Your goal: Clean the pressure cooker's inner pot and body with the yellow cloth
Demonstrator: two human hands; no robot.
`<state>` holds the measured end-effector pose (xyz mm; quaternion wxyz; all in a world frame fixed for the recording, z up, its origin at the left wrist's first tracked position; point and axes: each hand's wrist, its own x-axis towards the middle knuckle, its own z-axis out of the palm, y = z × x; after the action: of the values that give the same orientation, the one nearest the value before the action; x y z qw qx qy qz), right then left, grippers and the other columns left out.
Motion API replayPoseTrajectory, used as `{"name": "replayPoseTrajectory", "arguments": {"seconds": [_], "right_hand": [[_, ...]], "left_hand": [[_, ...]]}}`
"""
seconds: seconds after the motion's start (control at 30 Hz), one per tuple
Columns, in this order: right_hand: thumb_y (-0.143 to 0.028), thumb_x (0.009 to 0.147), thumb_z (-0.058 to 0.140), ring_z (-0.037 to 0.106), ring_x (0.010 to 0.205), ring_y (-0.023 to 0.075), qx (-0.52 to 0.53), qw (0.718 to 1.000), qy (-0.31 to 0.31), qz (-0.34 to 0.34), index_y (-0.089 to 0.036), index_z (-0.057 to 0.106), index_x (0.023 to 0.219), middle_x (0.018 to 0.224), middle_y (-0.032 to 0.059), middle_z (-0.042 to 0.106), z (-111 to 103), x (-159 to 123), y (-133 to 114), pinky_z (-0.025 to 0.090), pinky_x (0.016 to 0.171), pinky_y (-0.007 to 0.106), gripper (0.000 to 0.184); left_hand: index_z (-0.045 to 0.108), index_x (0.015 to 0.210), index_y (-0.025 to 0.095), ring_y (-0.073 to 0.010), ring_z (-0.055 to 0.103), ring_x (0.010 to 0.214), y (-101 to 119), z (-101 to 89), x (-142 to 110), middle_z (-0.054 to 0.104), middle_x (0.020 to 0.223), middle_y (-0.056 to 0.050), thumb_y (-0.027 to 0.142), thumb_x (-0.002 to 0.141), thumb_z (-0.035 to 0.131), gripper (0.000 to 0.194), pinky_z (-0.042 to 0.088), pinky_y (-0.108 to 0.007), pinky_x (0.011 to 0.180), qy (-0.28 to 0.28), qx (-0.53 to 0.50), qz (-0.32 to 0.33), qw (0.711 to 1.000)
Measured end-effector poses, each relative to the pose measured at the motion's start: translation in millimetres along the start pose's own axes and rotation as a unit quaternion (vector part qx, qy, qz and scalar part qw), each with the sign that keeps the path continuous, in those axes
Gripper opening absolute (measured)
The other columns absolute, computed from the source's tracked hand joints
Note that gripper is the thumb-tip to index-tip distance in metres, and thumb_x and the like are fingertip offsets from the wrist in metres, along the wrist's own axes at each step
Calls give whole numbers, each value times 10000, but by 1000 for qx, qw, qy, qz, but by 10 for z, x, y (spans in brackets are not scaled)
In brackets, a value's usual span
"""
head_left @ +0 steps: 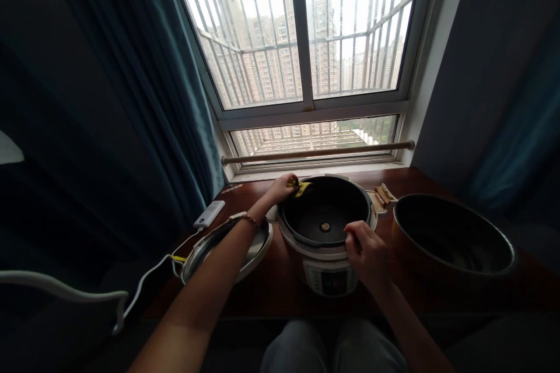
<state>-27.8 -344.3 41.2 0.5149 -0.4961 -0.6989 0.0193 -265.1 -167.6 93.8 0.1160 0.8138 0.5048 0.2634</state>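
Observation:
A white electric cooker [329, 268] stands open on the brown table [271, 285] in front of me, its dark inside bare. My left hand [283, 186] is closed on a yellow cloth [301, 188] at the cooker's far left rim. My right hand [366, 247] grips the near right rim with curled fingers. A dark inner pot [450, 239] sits to the right of the cooker. A round metal lid [227, 247] lies to the left, under my left forearm.
A white power bank [209, 214] with a white cable [144, 285] lies at the table's left. A wooden rod [317, 152] runs along the windowsill behind. Blue curtains [144, 87] hang on the left. My knees [332, 347] are below the table edge.

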Motion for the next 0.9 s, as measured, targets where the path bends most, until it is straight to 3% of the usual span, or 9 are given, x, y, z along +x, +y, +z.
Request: {"name": "replayPoseTrajectory", "arguments": {"seconds": [0.13,0.33,0.47,0.67,0.9], "right_hand": [[-164,836,393,549,741,140,-8,1000,2,2,-192,528,819,797,18,579,-4,-9,-8,398,700,253,138],[-175,833,385,555,744,142,-10,1000,-1,14,-192,538,821,806,21,587,-22,-18,-52,402,695,255,154],[-178,830,382,556,737,143,-10,1000,4,19,-196,534,810,796,20,586,-19,-24,-70,408,699,256,155],[-183,827,385,555,743,149,-16,999,9,32,-191,533,810,797,26,584,1,-36,-94,411,712,264,149],[-104,740,380,571,827,177,42,995,17,86,-184,561,915,894,52,615,-74,-29,-96,442,750,304,264]], "left_hand": [[577,920,163,-181,596,819,53,-90,-334,652,858,-44,254,716,567,223,459,-298,762,30,-48,-55,997],[577,922,176,-211,604,858,296,-63,-875,653,888,-65,245,744,563,192,457,-336,786,154,-30,-121,980],[554,978,184,-203,599,868,557,56,-1231,630,925,-65,225,788,524,196,460,-349,796,215,-41,-101,970],[501,1063,191,-209,558,946,1126,325,-1647,578,1005,-80,152,830,468,239,464,-385,839,247,-48,-63,966],[471,1141,189,-224,516,1002,1697,816,-1681,541,1073,-128,88,844,413,319,490,-405,840,237,24,87,967]]}}
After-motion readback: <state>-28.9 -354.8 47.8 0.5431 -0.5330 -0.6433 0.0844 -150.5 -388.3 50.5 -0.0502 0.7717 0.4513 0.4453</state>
